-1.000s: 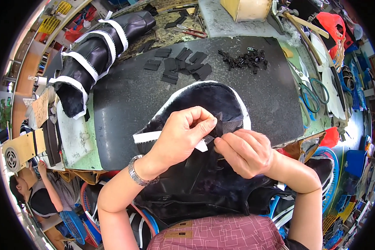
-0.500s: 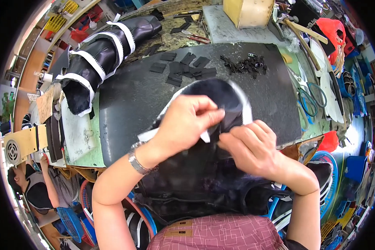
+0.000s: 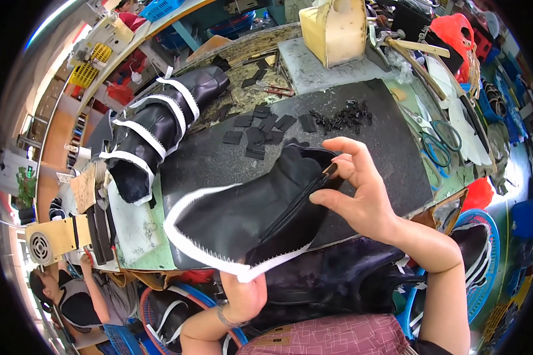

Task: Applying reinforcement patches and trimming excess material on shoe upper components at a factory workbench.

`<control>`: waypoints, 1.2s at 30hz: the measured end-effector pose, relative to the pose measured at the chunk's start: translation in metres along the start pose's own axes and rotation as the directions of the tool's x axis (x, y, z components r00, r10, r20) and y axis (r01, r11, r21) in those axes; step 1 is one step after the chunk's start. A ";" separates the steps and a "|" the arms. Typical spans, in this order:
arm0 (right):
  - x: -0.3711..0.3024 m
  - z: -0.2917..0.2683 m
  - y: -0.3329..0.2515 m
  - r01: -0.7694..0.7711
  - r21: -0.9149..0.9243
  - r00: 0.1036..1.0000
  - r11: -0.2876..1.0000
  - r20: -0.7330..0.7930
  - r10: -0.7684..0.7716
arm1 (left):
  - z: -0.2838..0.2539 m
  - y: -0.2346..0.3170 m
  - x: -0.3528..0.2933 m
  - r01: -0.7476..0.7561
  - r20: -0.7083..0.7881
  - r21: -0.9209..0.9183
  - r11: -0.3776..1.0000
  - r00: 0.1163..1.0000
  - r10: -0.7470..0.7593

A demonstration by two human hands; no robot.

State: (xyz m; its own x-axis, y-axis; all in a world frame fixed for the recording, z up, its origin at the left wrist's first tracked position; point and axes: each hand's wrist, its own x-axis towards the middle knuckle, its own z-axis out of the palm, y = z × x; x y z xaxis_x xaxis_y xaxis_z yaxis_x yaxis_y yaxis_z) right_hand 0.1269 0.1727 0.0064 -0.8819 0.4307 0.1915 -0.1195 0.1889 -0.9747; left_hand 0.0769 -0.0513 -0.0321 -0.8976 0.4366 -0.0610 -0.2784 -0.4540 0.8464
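A black leather boot upper (image 3: 237, 210) with a white zigzag-stitched strip round its lower edge is held over the near side of the dark work mat. A black zipper (image 3: 281, 219) runs slantwise along its side. My right hand (image 3: 358, 195) pinches the upper by the top end of the zipper, thumb on the near side and index finger raised. My left hand (image 3: 243, 296) reaches up into the upper from below; its fingers are hidden inside. Beyond the upper, several small black patches (image 3: 256, 136) and a heap of black zipper sliders (image 3: 343, 116) lie on the mat (image 3: 391, 154).
Several finished-looking black uppers (image 3: 154, 124) are stacked at the far left. Scissors (image 3: 438, 142) and a hammer (image 3: 417, 47) lie on the right. Baskets of uppers, including a blue one (image 3: 491, 248), flank my lap. A co-worker (image 3: 80, 302) sits at the lower left.
The upper has been turned so its zippered side faces up and its white edge points left and nearer. My left hand has gone from its top to inside it; my right has risen.
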 end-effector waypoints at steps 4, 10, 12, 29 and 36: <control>-0.002 0.005 0.002 0.055 -0.059 0.998 0.997 0.018 -0.054 | -0.002 -0.004 -0.014 0.057 -0.038 -0.076 0.995 0.997 -0.060; 0.001 0.009 -0.001 0.042 -0.071 0.998 0.997 0.056 -0.038 | -0.013 -0.008 -0.014 0.037 -0.025 -0.073 0.997 0.999 -0.039; 0.002 0.008 -0.004 0.054 -0.088 0.997 0.995 0.063 -0.049 | -0.016 -0.010 -0.013 0.042 -0.039 -0.049 0.998 0.998 -0.044; -0.032 -0.072 0.014 0.062 -0.526 0.997 0.848 0.000 -0.073 | 0.065 0.041 0.089 -0.193 0.220 0.568 0.800 0.972 0.079; -0.036 -0.222 0.078 -0.240 -0.971 0.970 0.013 -0.240 -0.045 | 0.105 -0.005 0.088 -0.284 0.464 0.598 0.750 0.885 -0.034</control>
State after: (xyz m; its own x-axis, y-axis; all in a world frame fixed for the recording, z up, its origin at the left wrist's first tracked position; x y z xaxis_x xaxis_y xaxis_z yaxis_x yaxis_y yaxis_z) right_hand 0.2510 0.3681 -0.0506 -0.7402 0.6213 0.2570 0.6528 0.7556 0.0535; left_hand 0.0356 0.0712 0.0140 -0.6267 0.7621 0.1626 0.2509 -0.0002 0.9680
